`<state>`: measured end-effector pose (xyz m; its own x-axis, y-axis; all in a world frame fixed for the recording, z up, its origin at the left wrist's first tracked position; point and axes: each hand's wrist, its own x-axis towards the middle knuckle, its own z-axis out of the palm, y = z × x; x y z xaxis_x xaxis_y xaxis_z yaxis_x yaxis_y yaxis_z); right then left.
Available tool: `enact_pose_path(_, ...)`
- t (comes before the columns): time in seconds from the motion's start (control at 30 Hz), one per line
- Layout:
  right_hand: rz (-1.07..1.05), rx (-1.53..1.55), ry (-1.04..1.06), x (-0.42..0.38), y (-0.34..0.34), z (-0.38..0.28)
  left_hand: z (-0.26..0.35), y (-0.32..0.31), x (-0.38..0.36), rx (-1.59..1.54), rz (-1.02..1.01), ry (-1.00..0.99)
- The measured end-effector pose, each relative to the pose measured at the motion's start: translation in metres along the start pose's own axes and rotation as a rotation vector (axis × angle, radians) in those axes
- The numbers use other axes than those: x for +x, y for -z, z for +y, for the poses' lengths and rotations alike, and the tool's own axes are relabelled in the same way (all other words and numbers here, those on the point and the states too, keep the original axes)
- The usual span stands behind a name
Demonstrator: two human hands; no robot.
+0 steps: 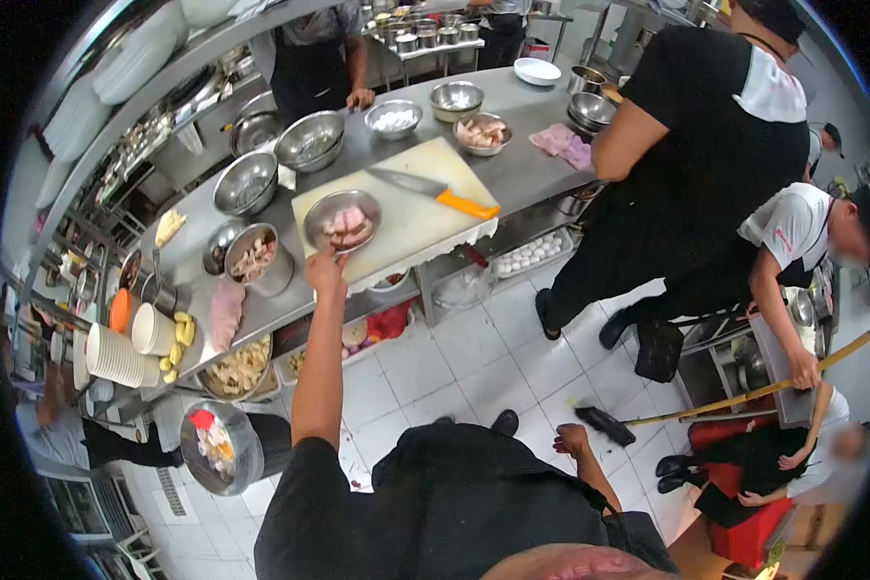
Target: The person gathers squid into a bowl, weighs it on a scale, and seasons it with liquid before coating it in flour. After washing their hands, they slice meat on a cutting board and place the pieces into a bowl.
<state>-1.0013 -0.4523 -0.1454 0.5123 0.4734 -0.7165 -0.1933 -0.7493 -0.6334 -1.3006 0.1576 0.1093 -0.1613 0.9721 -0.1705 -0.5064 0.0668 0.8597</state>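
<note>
My left hand (327,274) reaches forward and grips the near rim of a steel bowl (313,232) holding pieces of pale and reddish meat (348,226). The bowl overlaps the left part of a large white cutting board (411,242). Across the board's far right side lies a knife with an orange handle (467,203), its blade pointing left. My right hand (572,440) hangs low by my side over the floor, fingers loosely bent and nothing in them. Left of the bowl stand a steel pot of cut meat (258,259) and a pink cloth (226,314).
Steel bowls (309,141) line the counter's far side, with a person standing behind. Another person in black (667,145) stands at the right. A co-worker's hand holds a broom (744,394); another person sits beyond. A lined bin (224,452) stands at left.
</note>
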Motion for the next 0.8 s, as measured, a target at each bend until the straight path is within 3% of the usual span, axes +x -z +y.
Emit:
enact_pose_path(0.07, 0.073, 0.271, -0.214, -0.027, 0.003, -0.047, -0.011, 0.004, 0.006, -0.029, 0.01, -0.047)
enact_pose_path(0.13, 0.086, 0.271, -0.215, -0.018, 0.012, -0.056, -0.014, 0.002, -0.008, -0.089, 0.04, -0.061)
enact_pose_path(0.23, 0.02, 0.242, -0.236, 0.011, 0.037, -0.065, -0.004, -0.01, -0.056, -0.043, 0.117, 0.164)
enact_pose_path(0.33, -0.045, 0.198, -0.238, 0.05, 0.071, -0.073, -0.016, -0.021, -0.112, 0.102, 0.054, 0.219)
enact_pose_path(0.43, -0.047, 0.112, -0.156, 0.088, 0.099, -0.101, -0.045, -0.027, -0.152, 0.247, -0.123, 0.233)
enact_pose_path(0.57, -0.052, -0.051, -0.028, 0.145, 0.117, -0.145, -0.054, -0.089, -0.211, 0.27, -0.143, 0.232)
enact_pose_path(0.67, -0.273, 0.401, 0.141, 0.182, 0.131, -0.184, -0.061, -0.129, -0.211, 0.436, -0.282, 0.231)
enact_pose_path(0.73, -0.162, 0.146, 0.295, 0.192, 0.135, -0.233, -0.056, -0.164, -0.209, 0.45, -0.315, 0.121)
enact_pose_path(0.8, -0.126, 0.098, 0.338, 0.218, 0.145, -0.269, -0.057, -0.208, -0.203, 0.481, -0.398, 0.054)
